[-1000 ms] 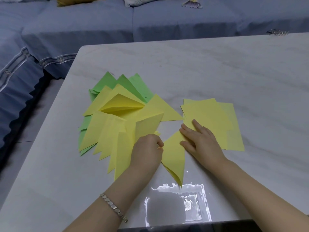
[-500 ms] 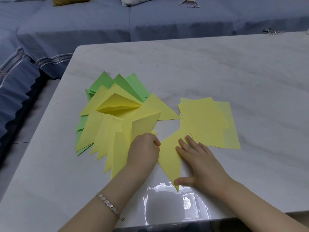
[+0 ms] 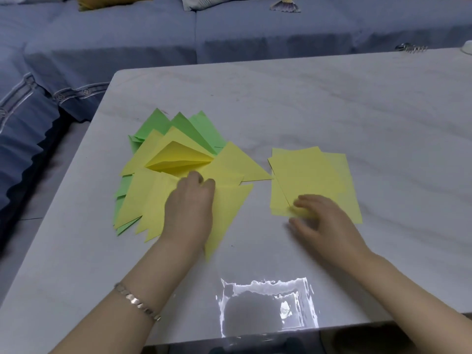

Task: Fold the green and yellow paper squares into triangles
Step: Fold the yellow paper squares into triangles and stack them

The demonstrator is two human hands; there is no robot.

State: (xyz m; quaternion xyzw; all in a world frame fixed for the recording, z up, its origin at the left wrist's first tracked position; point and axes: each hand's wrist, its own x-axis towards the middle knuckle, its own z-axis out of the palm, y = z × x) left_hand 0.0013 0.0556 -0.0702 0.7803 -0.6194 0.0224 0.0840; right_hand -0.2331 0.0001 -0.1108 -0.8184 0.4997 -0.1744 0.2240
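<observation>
The left hand (image 3: 190,208) lies palm-down on the fanned pile of folded yellow paper triangles (image 3: 229,164), hiding its middle (blur smears the fingertips, so I cannot tell its grip). Folded green paper triangles (image 3: 178,123) peek out behind. The right hand (image 3: 324,221), fingers loose, touches the near corner of the flat yellow paper squares (image 3: 311,172) on the white marble table (image 3: 306,98).

Bare table (image 3: 306,98) lies between triangle pile (image 3: 178,159) and squares (image 3: 311,172).

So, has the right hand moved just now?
Yes. The right hand went rightward, off the triangle and onto the near corner of the squares.
</observation>
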